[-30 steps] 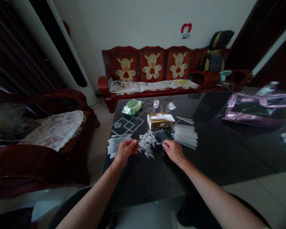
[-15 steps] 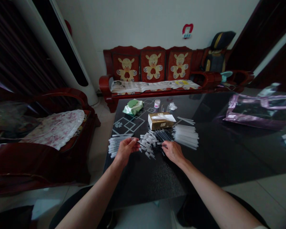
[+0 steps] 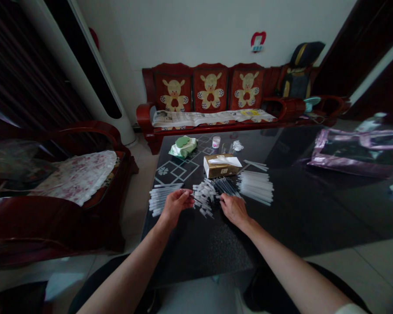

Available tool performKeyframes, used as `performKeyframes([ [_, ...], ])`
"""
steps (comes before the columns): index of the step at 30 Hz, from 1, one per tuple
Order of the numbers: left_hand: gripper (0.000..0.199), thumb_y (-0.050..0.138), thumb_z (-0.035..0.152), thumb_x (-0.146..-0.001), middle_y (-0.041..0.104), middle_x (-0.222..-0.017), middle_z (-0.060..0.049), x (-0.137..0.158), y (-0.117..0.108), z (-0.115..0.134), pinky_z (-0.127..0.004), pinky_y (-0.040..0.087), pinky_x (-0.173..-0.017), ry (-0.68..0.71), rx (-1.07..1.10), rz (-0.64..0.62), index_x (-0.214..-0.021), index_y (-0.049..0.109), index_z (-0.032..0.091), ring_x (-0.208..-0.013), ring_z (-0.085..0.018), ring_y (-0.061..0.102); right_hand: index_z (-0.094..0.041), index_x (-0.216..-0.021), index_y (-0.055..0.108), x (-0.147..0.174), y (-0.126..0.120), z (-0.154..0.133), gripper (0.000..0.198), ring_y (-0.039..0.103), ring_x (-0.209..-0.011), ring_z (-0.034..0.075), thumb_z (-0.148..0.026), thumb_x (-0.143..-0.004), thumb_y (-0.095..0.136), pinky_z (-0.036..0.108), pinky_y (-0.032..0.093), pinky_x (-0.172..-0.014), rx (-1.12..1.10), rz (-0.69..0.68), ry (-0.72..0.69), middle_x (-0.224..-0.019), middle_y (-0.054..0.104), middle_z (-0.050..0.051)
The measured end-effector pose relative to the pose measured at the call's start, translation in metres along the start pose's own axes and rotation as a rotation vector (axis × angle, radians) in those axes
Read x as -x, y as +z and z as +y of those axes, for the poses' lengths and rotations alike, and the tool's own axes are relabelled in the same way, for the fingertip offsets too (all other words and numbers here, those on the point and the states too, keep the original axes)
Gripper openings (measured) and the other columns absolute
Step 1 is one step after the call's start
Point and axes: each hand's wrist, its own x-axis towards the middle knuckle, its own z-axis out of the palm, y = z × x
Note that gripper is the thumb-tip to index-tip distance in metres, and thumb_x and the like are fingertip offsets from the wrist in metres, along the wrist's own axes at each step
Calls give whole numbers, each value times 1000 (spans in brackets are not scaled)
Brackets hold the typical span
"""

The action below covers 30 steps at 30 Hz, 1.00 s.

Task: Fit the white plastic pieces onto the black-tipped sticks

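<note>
My left hand (image 3: 177, 205) is closed in a pinch on a thin dark rod (image 3: 196, 199), which looks like a pen refill and points right. Under and beside that hand lies a row of white tubes (image 3: 159, 201). Between my hands is a loose heap of small white pieces (image 3: 204, 191), like caps or tips. My right hand (image 3: 235, 209) has its fingertips pressed together at the near end of a pile of thin dark rods (image 3: 227, 185); what they grip is too small to make out. Right of it lies a stack of translucent white tubes (image 3: 256, 187).
Behind the piles on the dark table (image 3: 209, 253) stands a tissue box (image 3: 221, 170). Farther back are a green wipes pack (image 3: 183, 147), a small cup (image 3: 216, 141) and crumpled tissue (image 3: 237, 145). A purple-edged clear bag (image 3: 347, 170) lies at right.
My right hand has shifted slightly left, towards the heap of small white pieces. My left hand has moved slightly right, still pinching the dark rod.
</note>
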Motion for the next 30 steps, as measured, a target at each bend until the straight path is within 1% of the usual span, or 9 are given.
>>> performKeyframes([
  [3,35,75,38,-65,67,-69,-5,1,1,0,-25,53,-58,-6,5,-4,-84,65,10,-60,-13,64,-19,-95,63,0,0,-1,19,66,-82,19,-25,-90,46,27,38,-68,17,6,1,-86,72,7],
  [8,36,76,37,-65,66,-69,-5,2,2,2,-25,53,-57,-8,10,4,-84,65,9,-59,-14,64,-18,-93,62,0,-2,-4,18,67,-80,21,-25,-90,46,27,37,-65,70,-4,50,-84,71,9],
  [12,35,76,37,-65,66,-69,-5,2,2,1,-26,53,-59,-10,16,-5,-85,66,10,-60,-14,64,-17,-93,61,-1,-3,-5,21,67,-77,22,-24,-91,42,28,37,-63,89,-6,18,-82,71,10],
  [17,35,75,38,-65,67,-71,-5,2,1,-1,-26,53,-60,0,14,-19,-86,66,10,-61,-14,64,-17,-91,62,-5,-5,-7,17,66,-76,20,-21,-88,45,27,37,-63,26,14,18,-80,71,9],
  [19,36,75,38,-65,67,-70,-5,2,0,-1,-26,53,-61,1,18,-4,-86,66,10,-62,-14,64,-19,-87,62,-5,-9,-8,14,66,-74,19,-22,-84,49,26,37,-63,-53,64,60,-78,70,7],
  [21,37,76,38,-64,66,-69,-4,1,0,-1,-27,53,-62,7,38,23,-86,66,10,-63,-14,65,-19,-83,61,-3,-14,-10,11,64,-69,17,-23,-81,52,25,38,-61,-185,123,86,-74,69,4],
  [23,37,76,38,-64,66,-69,-4,1,0,0,-27,54,-64,16,64,43,-86,65,10,-64,-14,65,-19,-79,60,2,-20,-11,8,61,-64,15,-23,-79,54,23,39,-59,-378,153,52,-70,66,2],
  [26,35,76,36,-66,67,-71,-4,0,1,2,-28,54,-65,23,95,56,-86,65,11,-65,-14,65,-18,-75,57,11,-26,-14,5,60,-59,13,-23,-77,55,22,43,-57,-688,116,-38,-65,63,-1],
  [30,33,75,35,-67,67,-71,-4,1,4,3,-27,54,-66,26,101,52,-87,65,11,-66,-14,65,-18,-77,55,19,-26,-18,7,63,-57,13,-25,-77,56,22,47,-53,-995,3,-35,-64,62,-1],
])
